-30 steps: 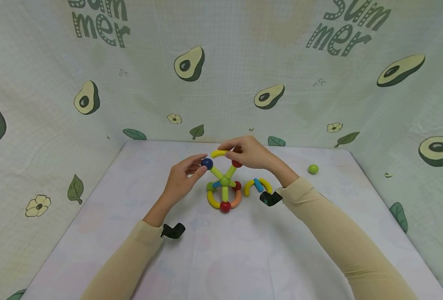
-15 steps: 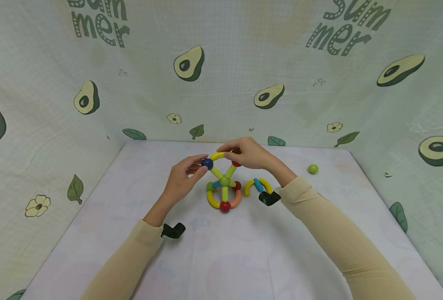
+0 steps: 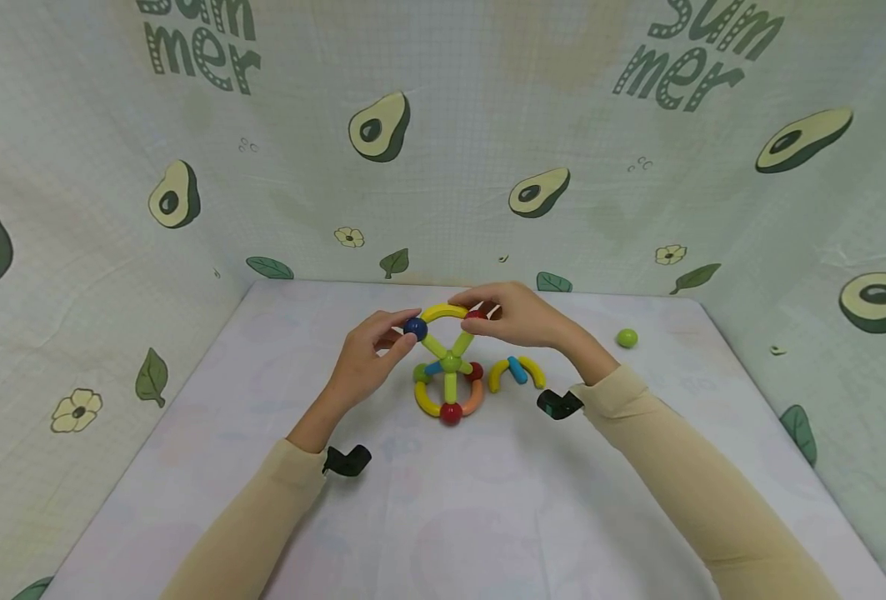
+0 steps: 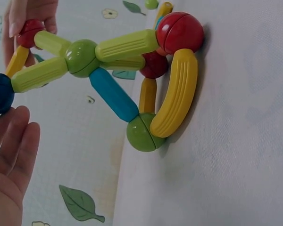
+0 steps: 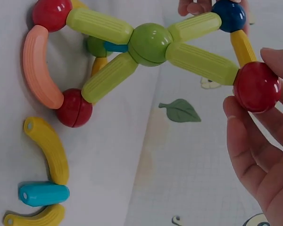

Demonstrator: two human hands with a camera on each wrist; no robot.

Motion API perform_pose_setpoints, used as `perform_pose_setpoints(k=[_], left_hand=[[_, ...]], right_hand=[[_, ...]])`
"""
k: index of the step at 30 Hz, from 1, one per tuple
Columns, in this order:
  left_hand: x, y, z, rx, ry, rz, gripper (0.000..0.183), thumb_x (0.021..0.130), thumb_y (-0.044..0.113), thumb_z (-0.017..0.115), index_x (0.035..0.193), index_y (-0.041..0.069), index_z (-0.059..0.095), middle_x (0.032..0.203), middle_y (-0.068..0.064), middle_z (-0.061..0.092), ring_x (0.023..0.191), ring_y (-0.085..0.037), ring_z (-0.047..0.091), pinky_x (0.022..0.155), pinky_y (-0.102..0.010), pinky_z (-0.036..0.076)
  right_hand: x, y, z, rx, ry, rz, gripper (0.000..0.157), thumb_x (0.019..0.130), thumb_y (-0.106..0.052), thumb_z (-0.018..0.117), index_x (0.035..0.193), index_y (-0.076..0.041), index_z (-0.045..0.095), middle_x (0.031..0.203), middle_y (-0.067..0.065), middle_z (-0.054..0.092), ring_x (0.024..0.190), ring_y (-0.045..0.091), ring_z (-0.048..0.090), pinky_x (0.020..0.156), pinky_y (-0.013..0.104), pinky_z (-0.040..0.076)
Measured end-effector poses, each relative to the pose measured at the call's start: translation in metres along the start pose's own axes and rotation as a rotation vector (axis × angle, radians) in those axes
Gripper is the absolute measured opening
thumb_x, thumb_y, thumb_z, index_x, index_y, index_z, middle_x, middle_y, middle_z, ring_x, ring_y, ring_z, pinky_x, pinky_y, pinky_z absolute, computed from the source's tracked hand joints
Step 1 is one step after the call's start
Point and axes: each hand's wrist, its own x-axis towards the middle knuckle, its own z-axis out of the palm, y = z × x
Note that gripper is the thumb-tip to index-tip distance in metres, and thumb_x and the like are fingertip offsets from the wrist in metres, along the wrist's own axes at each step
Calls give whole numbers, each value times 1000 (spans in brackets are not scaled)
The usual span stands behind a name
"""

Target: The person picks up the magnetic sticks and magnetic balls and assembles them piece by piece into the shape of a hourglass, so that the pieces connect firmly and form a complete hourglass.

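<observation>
A magnetic stick-and-ball structure stands upright on the table, its light-green sticks radiating from a green centre ball (image 5: pixel 151 44). My left hand (image 3: pixel 363 354) pinches the blue ball (image 3: pixel 416 327) at its upper left. At the upper right, my right hand (image 3: pixel 521 315) holds a red ball (image 5: pixel 257 87) between thumb and fingers. A curved yellow stick (image 3: pixel 443 311) bridges those two balls along the top. Below, the base ring joins red balls and a green ball (image 4: pixel 145 132) through curved yellow and orange (image 5: pixel 40 68) sticks. A blue stick (image 4: pixel 114 94) links that green ball to the centre.
Right of the structure lie a curved yellow stick (image 5: pixel 49 153), a short blue stick (image 5: pixel 45 194) and another curved yellow stick (image 5: pixel 35 217). Farther right sits a loose green ball (image 3: pixel 627 337). A printed cloth (image 3: pixel 443 192) rises behind the table (image 3: pixel 443 500).
The curved yellow stick has come down onto the blue ball and now spans the top. My right hand has let go of it, shifted right and taken the red ball. My left hand stays put.
</observation>
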Motion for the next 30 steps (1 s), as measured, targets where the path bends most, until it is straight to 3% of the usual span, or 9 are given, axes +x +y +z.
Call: perform_pose_setpoints(k=[9,19,30], left_hand=[[1,1,0,27,-27,19,44,107,29,67,151,28,61,116,0,63,100,-14,66,92,-29,60],[2,4,-1,50,-83,4,54,105,30,70,156,27,55,110,-3,60,98,-18,62,97,-38,60],[4,10,-5,-47,-154,-50,56,105,28,70,157,21,52,111,-6,65,101,-20,63,97,-38,58]], right_hand=[[-15,9,0,7,35,-8,47,101,-16,74,147,-10,64,129,7,72,106,23,71,96,43,62],[-10,14,11,18,129,-29,39,104,-14,70,143,-9,67,130,10,73,101,22,74,91,42,63],[0,16,19,24,196,-33,39,104,-9,70,142,-9,67,133,11,72,105,24,76,93,40,63]])
